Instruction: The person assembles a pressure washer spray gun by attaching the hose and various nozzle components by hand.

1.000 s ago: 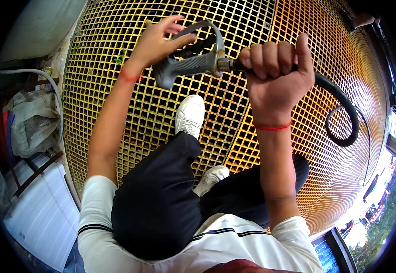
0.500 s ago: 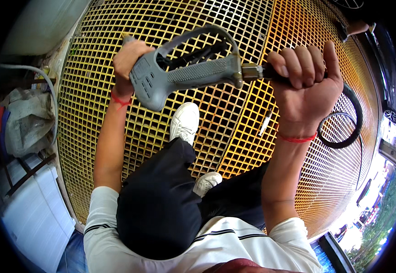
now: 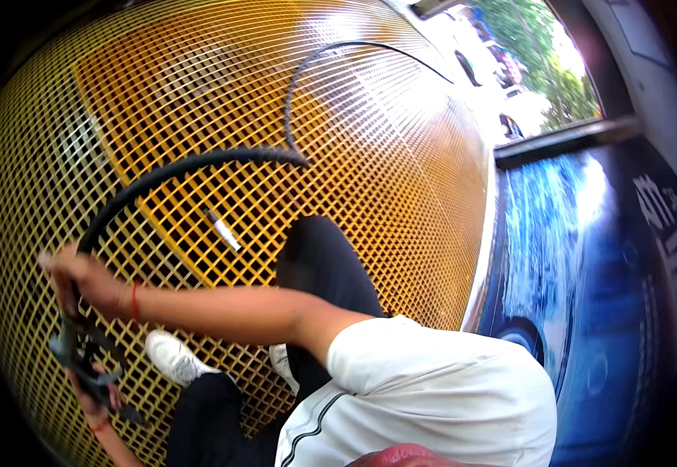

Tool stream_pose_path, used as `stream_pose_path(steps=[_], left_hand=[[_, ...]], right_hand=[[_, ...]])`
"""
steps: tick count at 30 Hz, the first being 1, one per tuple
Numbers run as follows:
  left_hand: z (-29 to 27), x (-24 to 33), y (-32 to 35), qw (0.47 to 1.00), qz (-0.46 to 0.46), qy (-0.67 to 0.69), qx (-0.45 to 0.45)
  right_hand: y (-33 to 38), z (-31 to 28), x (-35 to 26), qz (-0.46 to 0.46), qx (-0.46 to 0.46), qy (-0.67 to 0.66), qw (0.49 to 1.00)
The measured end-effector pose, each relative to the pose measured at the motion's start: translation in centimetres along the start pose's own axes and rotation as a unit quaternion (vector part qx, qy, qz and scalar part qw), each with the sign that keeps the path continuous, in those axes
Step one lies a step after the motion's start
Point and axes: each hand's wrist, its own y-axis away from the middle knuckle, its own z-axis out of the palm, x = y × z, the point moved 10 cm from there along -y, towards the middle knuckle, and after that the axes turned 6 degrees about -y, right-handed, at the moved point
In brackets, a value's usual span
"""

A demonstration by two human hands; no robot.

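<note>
At the lower left, a grey pressure washer gun (image 3: 66,346) with a trigger guard is partly smeared by motion. My left hand (image 3: 89,397) is closed round its body, the fingers curled over it. Just above, my right hand (image 3: 93,284) grips the black hose (image 3: 198,162) where it joins the gun. From there the hose arcs up and right, then runs on as a thinner line across the grating. The hose fitting itself is hidden by my right hand.
Yellow metal grating (image 3: 221,86) forms the floor. A small white tube-shaped item (image 3: 223,230) lies on it. My white shoe (image 3: 175,358) stands close to the gun. At the right is a blue panel with a car picture (image 3: 564,257), beside a bright opening with greenery (image 3: 541,54).
The view has swung to the right, so both hands and the gun now appear at the lower left. Both hands keep their hold. More of the hose shows.
</note>
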Motion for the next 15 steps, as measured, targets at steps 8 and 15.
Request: stream_pose_path(steps=[8,15], left_hand=[[0.2,4.0,12.1,0.682,0.305,-0.394,0.536],[2.8,1.5,7.8,0.789,0.413,-0.281,0.358]], right_hand=[[-0.5,1.0,-0.4,-0.096,0.086,-0.069,0.989],[-2.2,10.1,-4.8,-0.02,-0.002,-0.284,0.959]])
